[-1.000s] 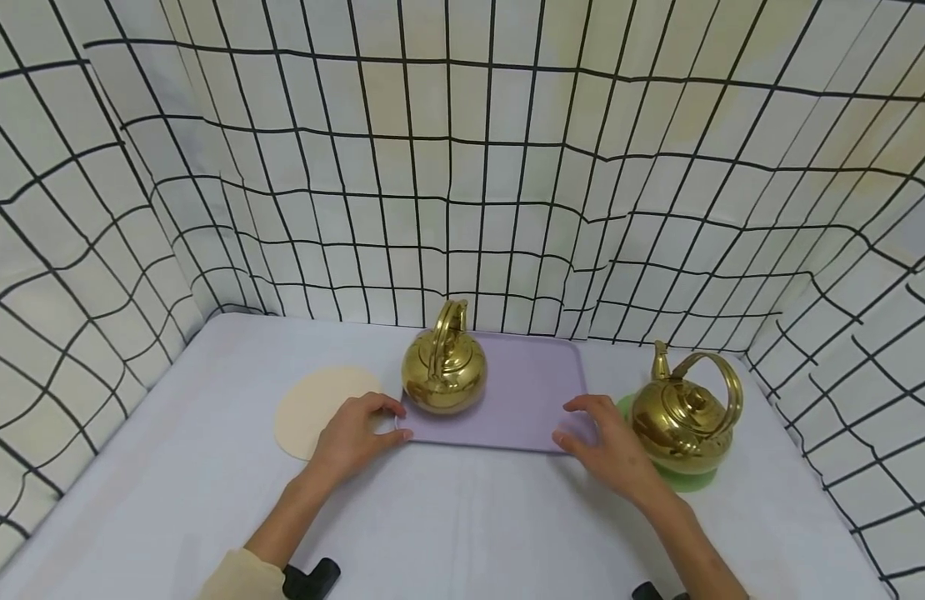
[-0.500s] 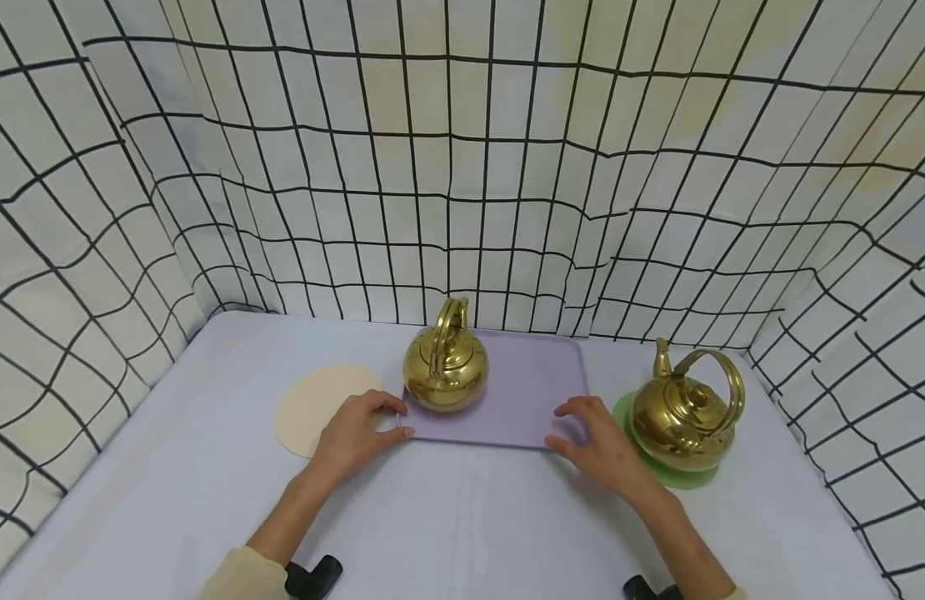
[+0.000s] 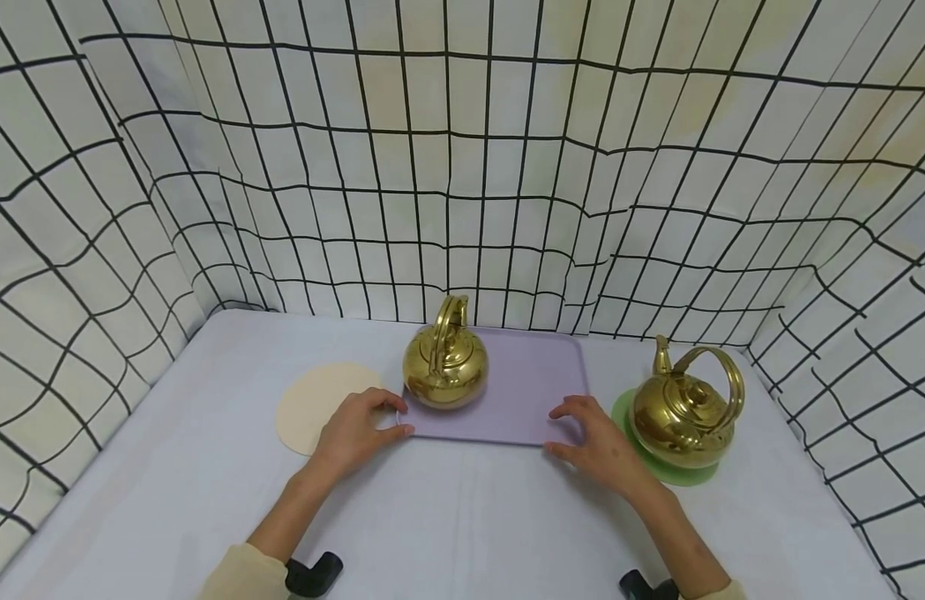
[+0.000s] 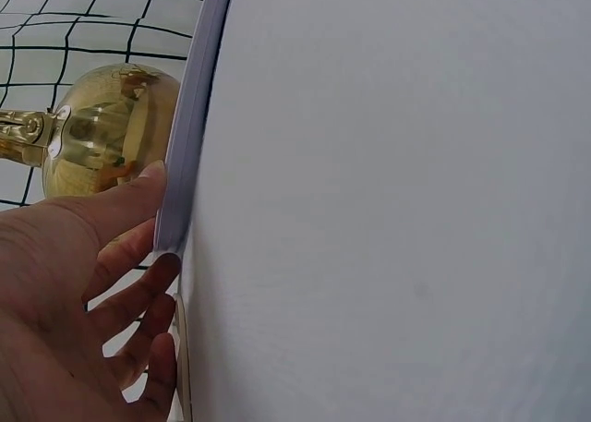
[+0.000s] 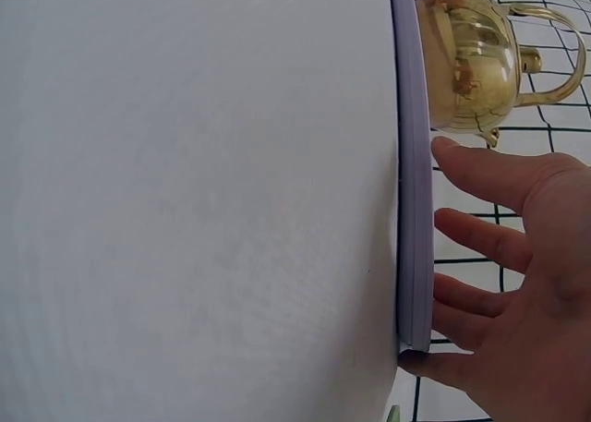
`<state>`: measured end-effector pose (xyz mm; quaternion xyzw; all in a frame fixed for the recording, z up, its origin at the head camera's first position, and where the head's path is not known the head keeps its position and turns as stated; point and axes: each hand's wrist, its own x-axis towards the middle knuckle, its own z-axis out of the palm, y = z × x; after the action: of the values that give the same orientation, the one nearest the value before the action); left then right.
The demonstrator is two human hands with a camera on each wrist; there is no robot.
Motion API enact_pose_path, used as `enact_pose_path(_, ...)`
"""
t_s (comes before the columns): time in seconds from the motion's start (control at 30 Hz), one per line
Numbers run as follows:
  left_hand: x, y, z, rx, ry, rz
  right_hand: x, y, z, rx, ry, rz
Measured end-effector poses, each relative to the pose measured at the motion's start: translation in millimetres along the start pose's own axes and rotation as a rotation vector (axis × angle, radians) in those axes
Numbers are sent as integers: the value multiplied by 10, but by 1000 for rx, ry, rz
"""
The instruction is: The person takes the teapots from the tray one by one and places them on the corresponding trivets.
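A lavender tray lies flat on the white table. On its left side stands a brass teapot with an arched handle. My left hand is at the tray's front left corner, thumb by the front edge and fingertips along the left side; the left wrist view has the thumb touching the rim, its fingers loosely bent. My right hand is at the front right corner. Its thumb is near the front edge, and its spread fingers reach over the tray's surface.
A second brass teapot stands on a green round mat to the right of my right hand. Left of the tray lies a cream round mat, partly behind my left hand. A black-gridded white cloth wall surrounds the table's back and sides.
My right hand has shifted slightly left along the tray's front right corner. My left hand, the tray and both teapots stay in place.
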<state>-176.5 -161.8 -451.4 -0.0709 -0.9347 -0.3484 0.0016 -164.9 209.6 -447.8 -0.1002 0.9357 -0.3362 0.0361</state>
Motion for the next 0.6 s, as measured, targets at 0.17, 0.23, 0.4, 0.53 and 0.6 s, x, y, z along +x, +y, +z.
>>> enact_pose_path(0.17, 1, -1, -3, 6, -2, -3, -6, 9, 7, -22, -26, -19)
enact_pose_path(0.23, 1, 2, -3, 7, -2, -2, -14, 5, 10, -27, -34, -24)
enact_pose_path(0.4, 8, 15, -4, 15, -3, -7, -22, 8, 18, -54, -22, -54)
enact_pose_path(0.53, 18, 44, -15, 22, -17, -13, -21, 23, 25, -85, -10, -64)
enact_pose_path(0.6, 24, 58, -29, 14, -28, -16, -21, 27, 26, -95, -6, -63)
